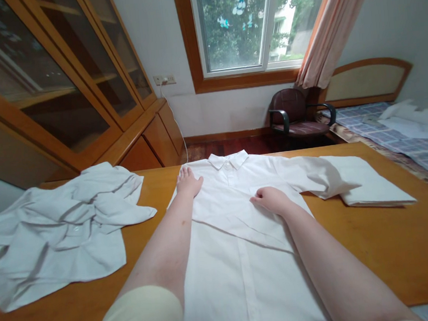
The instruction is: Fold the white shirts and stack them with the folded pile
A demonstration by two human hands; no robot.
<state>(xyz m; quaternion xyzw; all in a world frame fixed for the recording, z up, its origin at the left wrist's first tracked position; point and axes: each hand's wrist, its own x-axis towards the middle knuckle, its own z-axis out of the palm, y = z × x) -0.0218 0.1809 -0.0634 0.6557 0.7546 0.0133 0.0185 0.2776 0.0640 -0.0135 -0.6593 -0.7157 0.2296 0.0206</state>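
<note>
A white collared shirt [216, 270] lies front up on the table, its collar toward the far edge. One sleeve [238, 226] is folded across the chest, and the other sleeve [308, 172] stretches out to the right. My left hand [189, 182] rests flat on the shirt's left shoulder with its fingers extended. Over the chest, my right hand [273, 199] is closed, with the fingertips curled against the shirt fabric near the folded sleeve. The exact bit of cloth between those fingers is hidden.
A crumpled white shirt [73, 227] lies on the left of the wooden table [405, 253]. Folded white cloth [369, 179] sits at the right, touched by the outstretched sleeve. Beyond are a glass-door cabinet [121, 123], an office chair [296, 113] and a bed [402, 129].
</note>
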